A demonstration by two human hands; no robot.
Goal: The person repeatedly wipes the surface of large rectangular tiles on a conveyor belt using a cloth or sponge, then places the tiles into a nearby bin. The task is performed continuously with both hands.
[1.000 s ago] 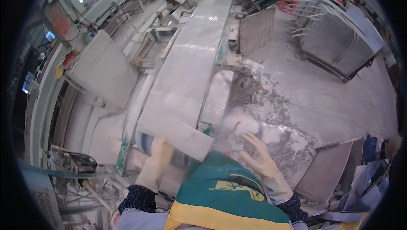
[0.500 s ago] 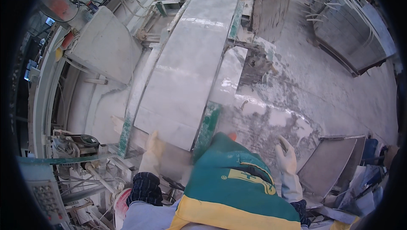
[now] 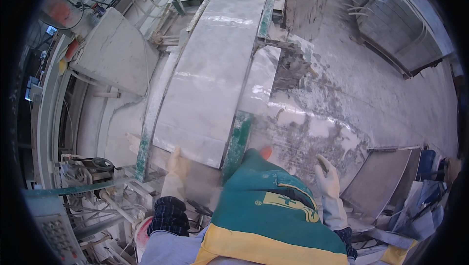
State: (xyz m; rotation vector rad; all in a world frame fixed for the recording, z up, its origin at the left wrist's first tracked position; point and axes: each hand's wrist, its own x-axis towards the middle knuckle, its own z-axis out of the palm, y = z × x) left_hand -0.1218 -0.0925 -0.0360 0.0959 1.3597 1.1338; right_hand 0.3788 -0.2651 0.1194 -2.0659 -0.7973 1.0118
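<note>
A long, pale grey stone slab (image 3: 200,99), wet and shiny in places, runs away from me on a narrow bed between green-edged rails. My left hand (image 3: 175,169), in a cream glove, is at the slab's near end. Its fingertips reach the edge, fingers stretched forward; whether they press on the stone I cannot tell. To the right of my green and yellow apron (image 3: 264,206), my right hand (image 3: 327,182) hangs in a pale glove, thumb and fingers apart, holding nothing. A green rail (image 3: 238,140) stands between the slab and the apron.
Left of the bed are a large grey panel (image 3: 115,52), a motor with a pulley (image 3: 100,164) and a button box (image 3: 53,231). Wet, patchy floor (image 3: 312,128) lies right. Thin slabs (image 3: 376,182) lean at lower right, and a rack of slabs (image 3: 395,25) stands far right.
The view has shifted a little, so the surroundings sit slightly higher and further left. Both hands keep nearly the same places and poses.
</note>
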